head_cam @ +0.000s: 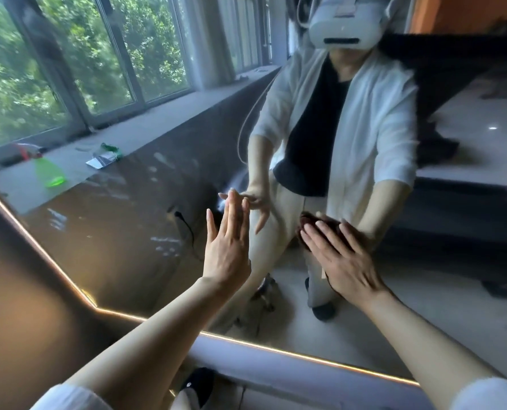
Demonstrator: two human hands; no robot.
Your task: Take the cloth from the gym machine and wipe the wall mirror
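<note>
Your 2 forearms fill the bottom of the view, reaching up toward the wall mirror (122,232). Your right hand (339,258) lies flat with its fingers straight, pressing the dark red cloth (320,224) against the glass; only the cloth's upper edge shows past your fingertips. Your left hand (227,241) is open too, fingers straight and together, holding nothing, its fingertips at or very near the glass, well apart from the cloth.

To wipe well, keep the palm flat so the whole cloth bears on the glass, and sweep in overlapping passes toward the smudges (163,241) and streaks left of your hands. Keep your bare left fingers off the glass, since they may leave fresh marks.

Reflected in the mirror are a green spray bottle (49,173) and a small packet (103,158) on the window ledge. Nothing appears to block the glass itself; the lit mirror edge (276,349) below marks where your stroke should stop.
</note>
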